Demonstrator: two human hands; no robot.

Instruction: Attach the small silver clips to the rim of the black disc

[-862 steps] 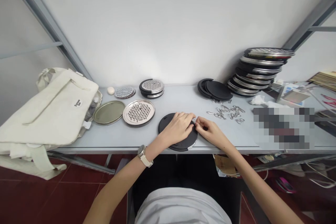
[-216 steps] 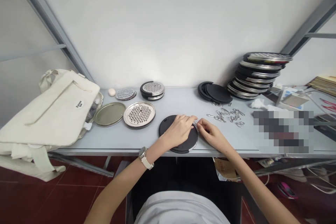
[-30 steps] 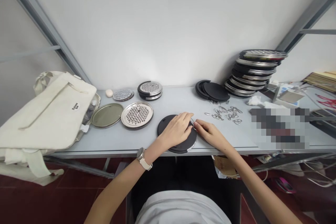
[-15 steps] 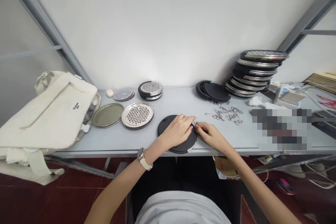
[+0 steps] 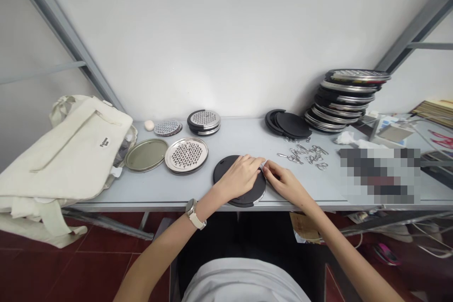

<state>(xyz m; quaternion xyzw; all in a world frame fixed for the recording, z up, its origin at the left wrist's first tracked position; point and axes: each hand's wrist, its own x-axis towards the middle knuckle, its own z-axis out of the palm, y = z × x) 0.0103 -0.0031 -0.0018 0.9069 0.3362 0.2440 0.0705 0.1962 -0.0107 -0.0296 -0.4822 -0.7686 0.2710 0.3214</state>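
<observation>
A round black disc (image 5: 226,166) with a thin silvery rim lies flat near the front edge of the table. My left hand (image 5: 240,174) rests across its top, fingers stretched out toward the right rim. At that rim my right hand (image 5: 278,177) is closed in a pinch, thumb and fingertips together beside the left fingertips. Whatever the pinch holds is too small and covered to make out. Beyond the right hand, several small metal wire clips (image 5: 300,152) are scattered. To the left lies a round metal grater plate (image 5: 187,155) on another disc.
Black discs (image 5: 292,124) sit at the back, beside a tall leaning stack of rimmed grater discs (image 5: 345,99). Leftward are a small grater stack (image 5: 204,121), an olive-coloured metal disc (image 5: 146,154), perforated plates (image 5: 167,127) and a cream bag (image 5: 71,151). Tissue (image 5: 348,138) lies on the right.
My right fingertips have shifted very slightly up along the disc's rim. My left hand and the disc stay practically where they were.
</observation>
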